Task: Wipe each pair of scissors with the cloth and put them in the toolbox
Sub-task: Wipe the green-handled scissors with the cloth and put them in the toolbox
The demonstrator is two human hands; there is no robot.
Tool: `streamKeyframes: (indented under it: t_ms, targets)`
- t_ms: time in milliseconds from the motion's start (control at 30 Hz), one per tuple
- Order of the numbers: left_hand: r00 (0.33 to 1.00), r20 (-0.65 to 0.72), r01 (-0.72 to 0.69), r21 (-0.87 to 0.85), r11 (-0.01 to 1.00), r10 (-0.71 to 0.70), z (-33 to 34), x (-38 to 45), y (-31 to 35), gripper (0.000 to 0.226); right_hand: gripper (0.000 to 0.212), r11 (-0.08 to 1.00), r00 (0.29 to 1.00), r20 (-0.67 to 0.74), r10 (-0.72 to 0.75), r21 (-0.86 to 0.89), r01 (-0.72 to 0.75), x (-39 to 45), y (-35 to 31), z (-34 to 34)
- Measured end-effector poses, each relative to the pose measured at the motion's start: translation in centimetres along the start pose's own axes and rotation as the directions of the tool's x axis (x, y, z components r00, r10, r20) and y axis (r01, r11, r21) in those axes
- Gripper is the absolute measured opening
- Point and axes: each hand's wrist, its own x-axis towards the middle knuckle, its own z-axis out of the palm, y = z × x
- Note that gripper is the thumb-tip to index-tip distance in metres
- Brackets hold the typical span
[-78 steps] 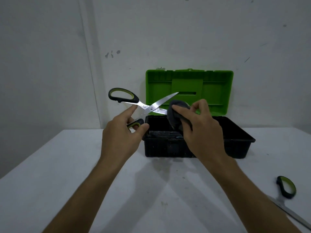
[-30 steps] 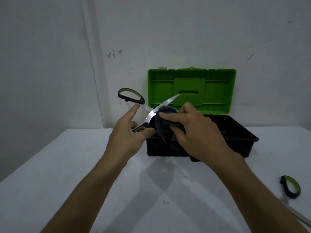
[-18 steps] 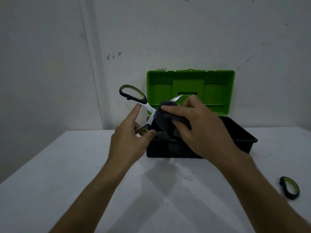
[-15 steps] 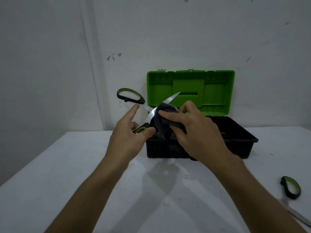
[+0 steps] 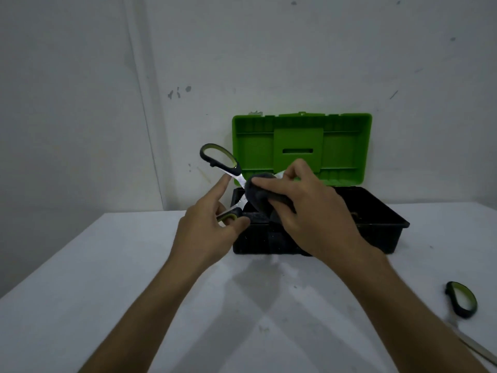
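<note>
My left hand (image 5: 209, 227) grips the lower black-and-green handle of an open pair of scissors (image 5: 219, 160), its index finger stretched up toward the upper handle. My right hand (image 5: 309, 211) pinches a dark grey cloth (image 5: 259, 193) around the blades near the pivot, so only a sliver of blade shows past my fingers. All this is held in the air just in front of the black toolbox (image 5: 376, 235), whose green lid (image 5: 301, 146) stands open against the wall. A second pair of scissors (image 5: 462, 300) lies on the white table at the far right.
The white table (image 5: 134, 278) runs to a wall close behind the toolbox. The table's left edge drops off at the lower left. My right forearm hides part of the second scissors' blades.
My right hand has slid the cloth along the blades toward the pivot and back up. The upper handle has tilted higher. My left hand keeps its grip.
</note>
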Motion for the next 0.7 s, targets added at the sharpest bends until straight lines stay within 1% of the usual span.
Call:
streamKeyframes:
  t_ms: [67, 167, 267, 300, 367, 433, 467, 500, 567, 633, 700]
  targets:
    - [0.998, 0.034, -0.048, 0.010, 0.999, 0.047, -0.4, 0.0, 0.3, 0.082, 0.036, 0.999, 0.999, -0.035, 0.036, 0.008, -0.036, 0.1, 0.9, 0.2]
    - [0.993, 0.074, -0.091, 0.012, 0.996, 0.090, -1.0, 0.3, 0.3, 0.081, 0.035, 0.989, 0.983, -0.107, 0.151, 0.012, -0.151, 0.4, 3.4, -0.4]
    - [0.991, 0.096, -0.090, -0.002, 0.996, 0.090, -1.0, 0.2, 0.4, 0.079, 0.034, 0.969, 0.955, -0.174, 0.240, -0.017, -0.246, 0.3, 4.9, -1.4]
    - [0.992, 0.099, -0.084, 0.009, 0.996, 0.083, -0.9, 0.2, 0.4, 0.079, 0.034, 0.970, 0.952, -0.200, 0.233, -0.015, -0.241, 0.3, 4.7, -1.8]
    - [0.992, 0.107, -0.074, 0.030, 0.997, 0.071, -0.6, 0.3, 0.4, 0.078, 0.034, 0.989, 0.969, -0.195, 0.149, 0.017, -0.148, 0.4, 3.5, -2.4]
    - [0.990, 0.111, -0.085, -0.006, 0.996, 0.085, -0.5, 0.4, 0.3, 0.079, 0.034, 0.999, 0.995, -0.091, 0.047, 0.023, -0.045, 0.6, 2.0, -2.1]
    - [0.989, 0.107, -0.103, -0.015, 0.995, 0.104, -0.5, 0.3, 0.2, 0.079, 0.033, 1.000, 0.999, -0.036, 0.027, 0.008, -0.026, 0.6, 1.6, -1.6]
    - [0.987, 0.099, -0.127, -0.001, 0.992, 0.126, -0.6, 0.3, 0.1, 0.079, 0.033, 0.999, 0.999, -0.018, 0.035, -0.007, -0.035, 0.6, 1.7, -1.0]
    - [0.986, 0.083, -0.148, 0.032, 0.988, 0.145, -0.8, 0.3, -0.2, 0.079, 0.032, 0.994, 0.991, -0.074, 0.112, -0.004, -0.112, 0.7, 3.1, -0.3]
    - [0.989, 0.079, -0.128, 0.019, 0.992, 0.126, -0.8, 0.4, -0.4, 0.076, 0.033, 0.976, 0.968, -0.124, 0.217, -0.003, -0.219, 0.6, 4.9, -0.6]
    - [0.990, 0.082, -0.115, 0.018, 0.993, 0.113, -0.6, 0.4, -0.4, 0.066, 0.033, 0.955, 0.950, -0.109, 0.292, -0.022, -0.296, 0.2, 5.9, -1.5]
